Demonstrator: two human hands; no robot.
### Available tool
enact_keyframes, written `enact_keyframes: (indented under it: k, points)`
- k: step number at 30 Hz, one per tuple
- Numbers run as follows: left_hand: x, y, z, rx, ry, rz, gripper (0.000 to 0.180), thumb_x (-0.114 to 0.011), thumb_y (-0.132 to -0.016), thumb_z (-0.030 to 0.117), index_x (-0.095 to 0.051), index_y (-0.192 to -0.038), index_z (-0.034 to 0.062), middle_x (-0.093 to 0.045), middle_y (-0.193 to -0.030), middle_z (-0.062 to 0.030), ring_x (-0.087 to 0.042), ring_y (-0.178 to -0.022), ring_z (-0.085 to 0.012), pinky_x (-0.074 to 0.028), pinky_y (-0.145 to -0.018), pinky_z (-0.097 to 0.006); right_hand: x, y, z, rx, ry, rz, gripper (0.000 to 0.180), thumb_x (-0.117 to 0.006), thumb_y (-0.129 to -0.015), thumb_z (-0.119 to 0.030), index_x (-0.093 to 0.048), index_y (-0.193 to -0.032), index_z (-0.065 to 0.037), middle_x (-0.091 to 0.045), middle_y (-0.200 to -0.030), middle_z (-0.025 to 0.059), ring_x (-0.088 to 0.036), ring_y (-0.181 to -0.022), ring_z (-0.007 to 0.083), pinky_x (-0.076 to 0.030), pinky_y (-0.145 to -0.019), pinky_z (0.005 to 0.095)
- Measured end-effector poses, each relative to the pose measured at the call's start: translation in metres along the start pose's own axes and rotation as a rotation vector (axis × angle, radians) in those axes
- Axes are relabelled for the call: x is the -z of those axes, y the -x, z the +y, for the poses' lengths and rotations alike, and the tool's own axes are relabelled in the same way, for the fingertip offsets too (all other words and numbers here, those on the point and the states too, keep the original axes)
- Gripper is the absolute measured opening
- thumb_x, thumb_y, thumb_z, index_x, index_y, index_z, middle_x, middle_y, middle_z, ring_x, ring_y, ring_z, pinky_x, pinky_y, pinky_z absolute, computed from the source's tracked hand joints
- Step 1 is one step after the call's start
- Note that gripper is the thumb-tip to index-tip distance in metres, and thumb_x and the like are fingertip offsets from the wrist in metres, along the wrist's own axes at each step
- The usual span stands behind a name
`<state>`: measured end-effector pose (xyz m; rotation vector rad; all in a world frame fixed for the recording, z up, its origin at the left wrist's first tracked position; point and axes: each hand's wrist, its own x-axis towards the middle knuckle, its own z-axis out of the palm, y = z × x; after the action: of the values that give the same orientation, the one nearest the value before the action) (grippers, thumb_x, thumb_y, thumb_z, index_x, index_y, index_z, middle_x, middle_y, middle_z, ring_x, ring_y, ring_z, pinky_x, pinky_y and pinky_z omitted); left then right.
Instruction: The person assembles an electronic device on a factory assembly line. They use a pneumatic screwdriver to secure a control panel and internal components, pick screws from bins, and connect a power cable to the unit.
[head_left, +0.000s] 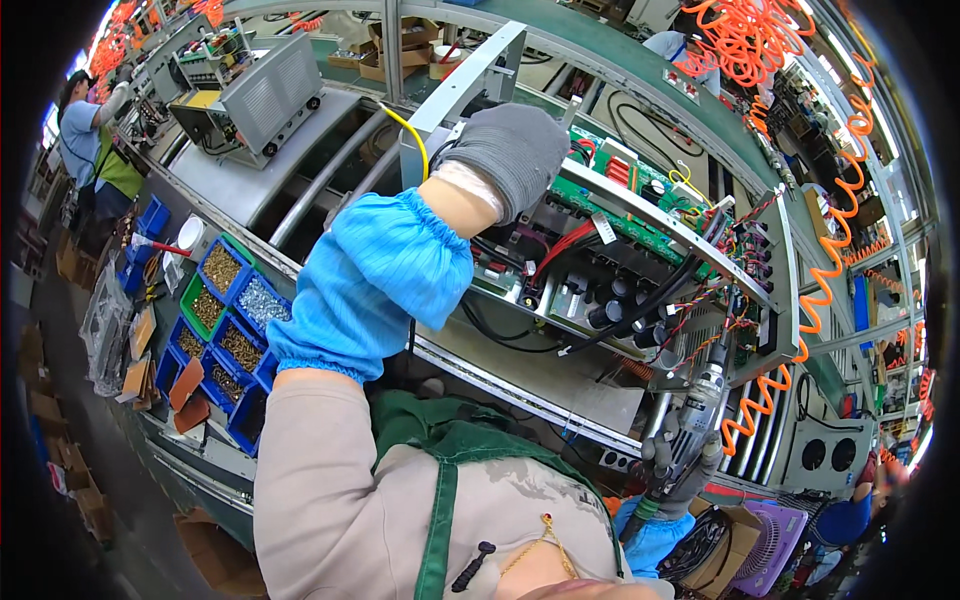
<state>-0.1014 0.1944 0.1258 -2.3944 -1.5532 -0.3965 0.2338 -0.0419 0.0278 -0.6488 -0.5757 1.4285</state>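
Observation:
My left hand (512,158), in a grey glove, is curled in a fist-like shape over the far left corner of an open metal chassis (665,225). Its fingertips and whatever they grip are hidden behind the glove. Green circuit boards (625,165), red wires (570,248) and black capacitors (605,314) fill the chassis. Low at the right, my gloved right hand (692,468) is wrapped around a silver power screwdriver (702,395). The tool's front end points up at the wiring by the chassis's right end panel (783,290); its tip cannot be made out clearly.
Blue and green bins (208,310) of small fasteners stand at the left. A grey-cased unit (262,95) sits farther along the roller line (335,170). Orange coiled hoses (835,240) hang at the right. A co-worker (95,140) stands far left. A purple fan (768,545) is at lower right.

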Motion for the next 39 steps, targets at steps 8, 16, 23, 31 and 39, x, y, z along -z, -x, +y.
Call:
enact_keyframes:
  k: [8, 16, 23, 31, 39]
  points:
    - [-0.036, 0.143, 0.042, -0.355, 0.867, 0.198, 0.037, -0.065, -0.083, 0.017, -0.059, -0.119, 0.0111, -0.061, -0.103, -0.0115, -0.062, -0.095, -0.0286, -0.053, -0.077, -0.038, 0.008, 0.002, 0.002, -0.005, -0.006, -0.013, 0.057, -0.058, -0.090, -0.036, -0.038, -0.127, 0.002, -0.054, -0.093, 0.0172, -0.057, -0.055, 0.0232, -0.058, -0.055, 0.0417]
    - [-0.152, 0.341, -0.104, 1.093, 0.338, -0.282, 0.025, -0.055, -0.082, 0.028, -0.071, -0.091, 0.0104, -0.068, -0.093, -0.0171, -0.064, -0.089, -0.0377, -0.052, -0.080, -0.046, -0.002, -0.004, 0.004, -0.018, 0.091, -0.017, 0.061, -0.061, -0.089, -0.034, -0.034, -0.133, -0.002, -0.051, -0.093, 0.0153, -0.049, -0.050, 0.0151, -0.051, -0.056, 0.0368]
    - [-0.231, 0.420, -0.192, 1.243, -0.172, -0.521, 0.020, -0.053, -0.090, 0.015, -0.071, -0.099, 0.0096, -0.068, -0.106, -0.0154, -0.066, -0.101, -0.0322, -0.055, -0.083, -0.044, -0.015, 0.000, 0.011, 0.047, 0.074, 0.051, 0.058, -0.059, -0.091, -0.034, -0.035, -0.129, 0.003, -0.051, -0.089, 0.0163, -0.050, -0.047, 0.0169, -0.057, -0.056, 0.0417]
    - [-0.242, 0.434, -0.221, 1.180, -0.125, -0.479, 0.015, -0.057, -0.083, 0.011, -0.070, -0.090, 0.0069, -0.067, -0.100, -0.0182, -0.065, -0.096, -0.0348, -0.053, -0.083, -0.043, -0.038, 0.000, 0.021, 0.114, 0.106, 0.107, 0.057, -0.059, -0.089, -0.030, -0.036, -0.129, 0.003, -0.054, -0.085, 0.0159, -0.051, -0.044, 0.0161, -0.059, -0.055, 0.0432]
    - [-0.241, 0.429, -0.218, 1.199, -0.168, -0.522, 0.016, -0.059, -0.084, 0.015, -0.068, -0.095, 0.0059, -0.064, -0.106, -0.0174, -0.064, -0.098, -0.0338, -0.053, -0.083, -0.042, -0.039, 0.003, 0.024, 0.099, 0.102, 0.207, 0.062, -0.060, -0.088, -0.033, -0.033, -0.136, -0.004, -0.057, -0.088, 0.0147, -0.055, -0.048, 0.0175, -0.059, -0.055, 0.0419]
